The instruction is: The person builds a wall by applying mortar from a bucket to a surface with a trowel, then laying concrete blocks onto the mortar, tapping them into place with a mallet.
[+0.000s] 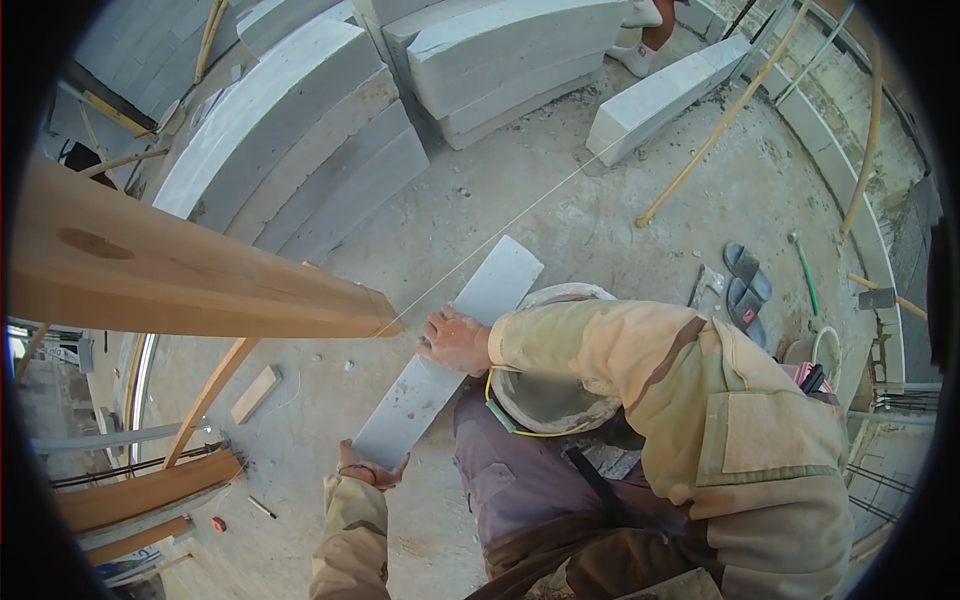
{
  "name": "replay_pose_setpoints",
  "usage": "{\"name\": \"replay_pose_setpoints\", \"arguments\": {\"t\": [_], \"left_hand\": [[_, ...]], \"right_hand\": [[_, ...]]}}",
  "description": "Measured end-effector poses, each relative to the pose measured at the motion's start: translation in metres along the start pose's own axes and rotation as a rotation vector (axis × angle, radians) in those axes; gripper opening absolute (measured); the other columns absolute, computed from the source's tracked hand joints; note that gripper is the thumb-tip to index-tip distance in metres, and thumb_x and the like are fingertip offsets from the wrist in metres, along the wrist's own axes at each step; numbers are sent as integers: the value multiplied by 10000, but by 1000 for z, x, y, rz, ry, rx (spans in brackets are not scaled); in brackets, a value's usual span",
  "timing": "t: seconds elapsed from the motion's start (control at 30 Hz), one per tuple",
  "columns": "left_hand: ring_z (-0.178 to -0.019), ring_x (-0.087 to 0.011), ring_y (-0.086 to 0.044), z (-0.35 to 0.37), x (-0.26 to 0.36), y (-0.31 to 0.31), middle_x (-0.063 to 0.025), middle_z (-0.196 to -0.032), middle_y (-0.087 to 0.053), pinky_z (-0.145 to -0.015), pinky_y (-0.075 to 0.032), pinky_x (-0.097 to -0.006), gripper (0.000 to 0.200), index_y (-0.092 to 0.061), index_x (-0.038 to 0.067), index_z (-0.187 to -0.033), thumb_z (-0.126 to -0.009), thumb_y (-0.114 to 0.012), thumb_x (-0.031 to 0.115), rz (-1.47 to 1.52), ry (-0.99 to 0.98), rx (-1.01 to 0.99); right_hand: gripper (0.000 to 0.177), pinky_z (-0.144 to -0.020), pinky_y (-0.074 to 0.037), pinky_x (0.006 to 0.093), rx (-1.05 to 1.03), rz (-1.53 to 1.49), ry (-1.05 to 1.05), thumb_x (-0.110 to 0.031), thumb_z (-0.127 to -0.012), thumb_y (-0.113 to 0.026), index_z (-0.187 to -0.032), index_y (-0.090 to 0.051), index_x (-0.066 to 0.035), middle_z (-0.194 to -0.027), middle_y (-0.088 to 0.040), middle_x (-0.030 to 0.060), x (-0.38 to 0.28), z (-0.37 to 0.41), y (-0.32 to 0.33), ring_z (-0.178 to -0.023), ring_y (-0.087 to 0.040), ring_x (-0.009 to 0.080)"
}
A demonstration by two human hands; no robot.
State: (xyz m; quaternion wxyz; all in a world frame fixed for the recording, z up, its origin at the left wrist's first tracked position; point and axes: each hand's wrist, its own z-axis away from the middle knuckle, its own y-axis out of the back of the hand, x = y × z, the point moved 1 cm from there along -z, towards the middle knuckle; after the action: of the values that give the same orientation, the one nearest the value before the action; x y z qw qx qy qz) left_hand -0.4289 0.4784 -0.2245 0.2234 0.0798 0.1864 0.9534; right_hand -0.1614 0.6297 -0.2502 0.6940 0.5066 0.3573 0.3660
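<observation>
Both hands (455,342) on a long pale block (405,412), bucket (560,422) just beside.

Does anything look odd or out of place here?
Perhaps the grey sandals: they lie unworn on the floor near a small tool, an unexpected spot for footwear amid building work. Small pale crumbs also litter the floor.

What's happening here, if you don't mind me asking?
A person is handling a long pale block with both bare hands. The right hand lies across its upper face, and the left hand grips the end nearer the person; whether the block rests on the floor is hard to tell from this angle. A bucket is by the right forearm, partly hidden by the sleeve. Farther off, big curved blocks are stacked, and grey sandals lie on the floor.
</observation>
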Motion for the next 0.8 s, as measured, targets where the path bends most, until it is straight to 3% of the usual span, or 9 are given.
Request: {"name": "replay_pose_setpoints", "arguments": {"t": [0.23, 0.33, 0.43, 0.5, 0.57, 0.63, 0.7, 0.73, 0.8], "left_hand": [[-1275, -364, -475, -25, -4, -68, -53, -1439, -503, -989, -554, -560, 669, -573, 275, -1394, -916, -503, 737, -187, -49, -74], [-1269, -378, -479, -32, 3, -90, -62, -1436, -519, -980, -557, -564, 722, -562, 276, -1407, -907, -456, 786, -254, -67, -91], [-1253, -383, -492, -42, 13, -92, -68, -1432, -532, -986, -550, -567, 755, -553, 271, -1419, -906, -417, 807, -306, -95, -57], [-1272, -386, -493, -52, 15, -90, -66, -1438, -534, -1069, -478, -599, 794, -534, 267, -1440, -902, -377, 830, -350, -59, -125], [-1324, -377, -485, -45, 9, -86, -68, -1482, -503, -1120, -394, -635, 797, -510, 273, -1464, -898, -410, 825, -331, -29, -170], [-1376, -367, -477, -25, 2, -85, -70, -1526, -472, -1171, -310, -670, 805, -487, 280, -1489, -894, -443, 821, -313, -15, -231], [-1429, -392, -422, -6, -15, -84, -80, -1588, -393, -1198, -188, -709, 937, -378, 295, -1563, -839, -467, 882, -291, -118, -77], [-1461, -401, -376, -12, -15, -76, -75, -1636, -325, -1205, -145, -712, 1053, -269, 312, -1611, -783, -521, 912, -329, -157, -52], [-1468, -416, -353, -52, 18, -38, -85, -1654, -280, -1177, -139, -749, 1039, -269, 311, -1610, -795, -523, 903, -447, -283, -64]], "right_hand": [[739, -1073, -391, 588, -47, -72, -110, -197, -659, -870, -1301, -566, 8, -1294, -572, 219, 57, 28, -4, -1284, -507, 384], [813, -1118, -341, 663, 3, -169, -92, -168, -650, -860, -1361, -525, 40, -1285, -552, 259, 79, 34, -10, -1262, -511, 437], [699, -1106, -385, 619, 91, -311, -5, -182, -722, -817, -1324, -545, 46, -1269, -565, 255, 103, 49, -5, -1236, -529, 441], [592, -1072, -442, 532, 107, -549, 4, -166, -790, -759, -1306, -559, 47, -1250, -584, 239, 123, 74, 28, -1224, -540, 420], [523, -1035, -473, 468, 190, -503, -118, -185, -849, -728, -1293, -572, 44, -1227, -600, 220, 138, 118, 53, -1216, -550, 387], [504, -1022, -479, 483, 353, -496, -277, -232, -879, -728, -1275, -582, 43, -1217, -601, 212, 161, 163, 40, -1193, -559, 382], [571, -1046, -473, 475, 315, -516, -553, -338, -926, -715, -1321, -569, 48, -1301, -588, 239, 188, 197, 11, -1230, -556, 398], [571, -1046, -473, 475, 327, -515, -553, -338, -926, -715, -1321, -569, 48, -1301, -588, 239, 196, 206, -6, -1230, -556, 398], [791, -1095, -444, 475, 299, -763, -798, -499, -924, -688, -1419, -502, 90, -1387, -557, 309, 213, 213, -50, -1310, -527, 455]]}}
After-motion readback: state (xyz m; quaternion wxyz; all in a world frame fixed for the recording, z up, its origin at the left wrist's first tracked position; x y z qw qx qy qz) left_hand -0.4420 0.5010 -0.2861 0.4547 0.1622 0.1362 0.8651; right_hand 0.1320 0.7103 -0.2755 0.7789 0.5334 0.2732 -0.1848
